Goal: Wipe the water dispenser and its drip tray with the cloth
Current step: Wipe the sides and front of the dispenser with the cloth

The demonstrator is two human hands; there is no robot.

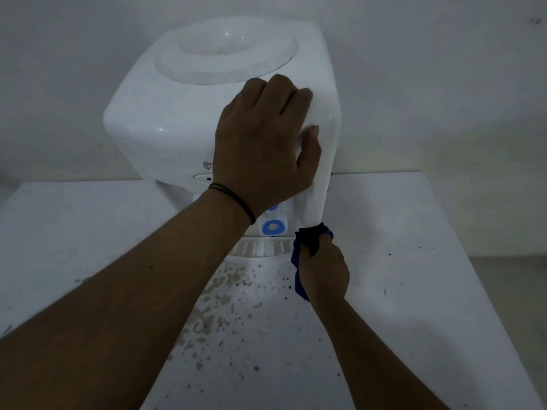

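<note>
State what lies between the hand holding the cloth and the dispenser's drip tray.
In the head view, only the bunched blue cloth lies there: the right hand grips it against the dispenser's lower right corner, beside the drip tray.

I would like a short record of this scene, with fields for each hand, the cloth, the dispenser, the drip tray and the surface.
left hand: left hand rests on the top front right corner of the water dispenser, fingers curled over the edge
right hand: right hand grips the cloth
cloth: dark blue, bunched, pressed against the dispenser's lower right corner
drip tray: drip tray, white, slotted, below the blue tap
surface: white table, stained and speckled in front of the tray
</note>
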